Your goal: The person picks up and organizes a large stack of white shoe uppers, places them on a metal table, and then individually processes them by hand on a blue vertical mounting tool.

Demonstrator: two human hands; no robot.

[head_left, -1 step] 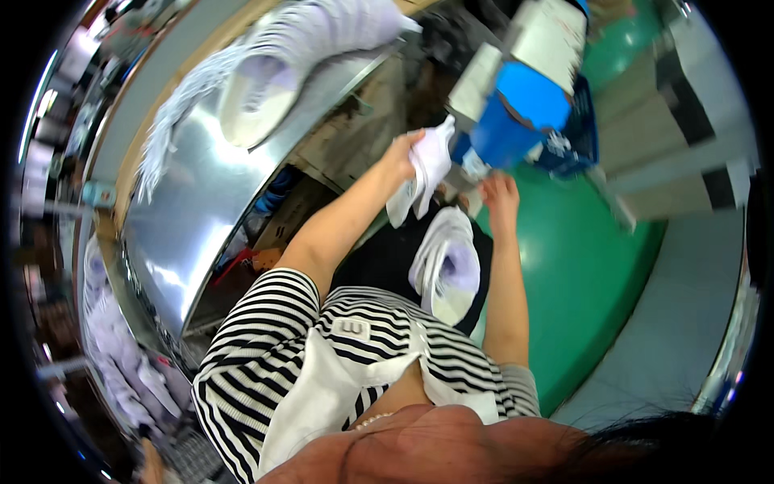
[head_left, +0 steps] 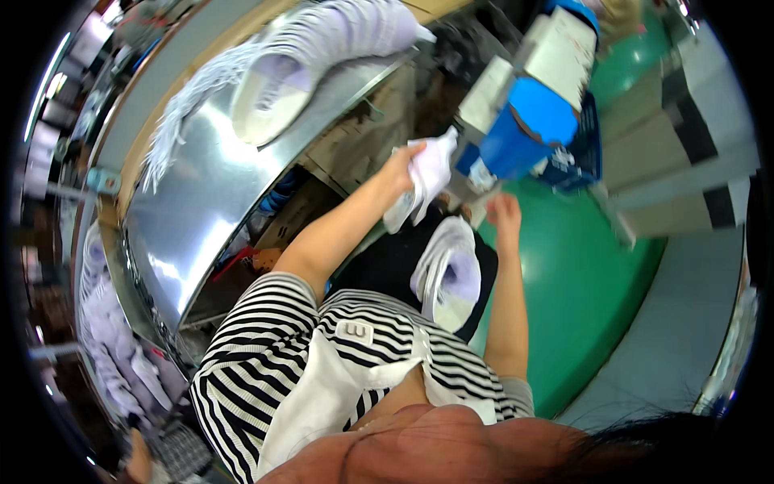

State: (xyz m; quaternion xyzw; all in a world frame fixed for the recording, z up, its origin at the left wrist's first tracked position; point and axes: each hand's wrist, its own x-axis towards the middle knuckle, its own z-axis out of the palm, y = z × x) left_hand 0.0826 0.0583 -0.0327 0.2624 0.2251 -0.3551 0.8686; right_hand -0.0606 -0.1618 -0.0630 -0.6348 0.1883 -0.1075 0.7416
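My left hand (head_left: 399,169) is closed round a white and pale lilac shoe upper (head_left: 433,168), lifted above my dark-clad lap. My right hand (head_left: 504,211) is apart from it, just below the blue bin (head_left: 516,133). Its fingers are curled in; whether anything small lies between them I cannot make out. Between my forearms, several more white and lilac shoe uppers (head_left: 453,270) rest nested together on my lap.
At the left, a shiny metal table (head_left: 201,218) carries a long nested row of shoe uppers (head_left: 278,85) with white laces (head_left: 181,109). Pale machine parts (head_left: 556,48) stand beside the blue bin, and a dark blue crate (head_left: 580,153) sits behind it on the green floor (head_left: 564,282).
The view has shifted slightly, so the table and bin appear lower. My right hand's fingers look more curled, and the hand sits slightly lower in view. My left hand keeps its hold on the upper.
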